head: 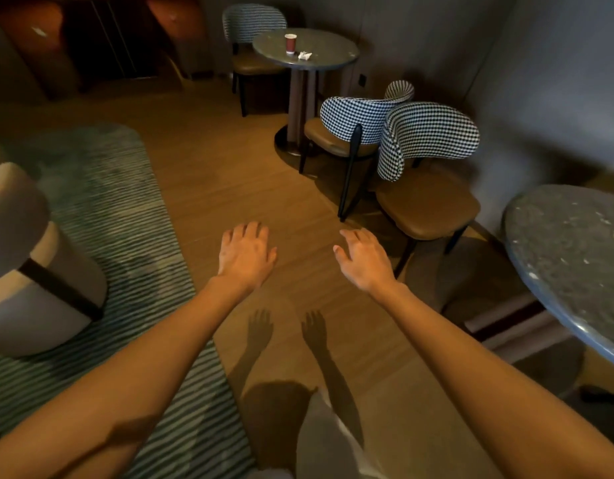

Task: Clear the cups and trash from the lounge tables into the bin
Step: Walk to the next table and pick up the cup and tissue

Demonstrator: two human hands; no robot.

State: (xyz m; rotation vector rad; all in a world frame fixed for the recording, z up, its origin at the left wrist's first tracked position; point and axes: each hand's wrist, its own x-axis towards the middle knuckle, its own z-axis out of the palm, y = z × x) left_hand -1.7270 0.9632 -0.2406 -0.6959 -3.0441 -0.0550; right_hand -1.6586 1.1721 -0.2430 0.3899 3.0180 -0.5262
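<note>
1. The fingers of the left hand [246,254] are stretched out flat and a little spread, palm down, and they grasp nothing.
2. The fingers of the right hand [362,259] are also loose and released, slightly curved, with the thumb pointing to the side; this hand is empty too.
3. Both bare forearms reach forward above the wooden floor [236,181], and the shadows of the two hands lie on the floor below them.
4. To the left of the arms there is a striped green rug [132,236], and a pale round armchair [32,271] stands on it.
5. To the right, a speckled round table [571,257] is near the right forearm.
6. Beyond the hands stand two chairs with checked backs [433,133], very close to each other.
7. The red paper cup [290,43] stands upright on the far round table [333,50], well apart from both hands.
8. A crumpled white napkin [304,56] lies just beside the cup on the same table.
9. Another checked chair [253,24] stands behind that table.
</note>
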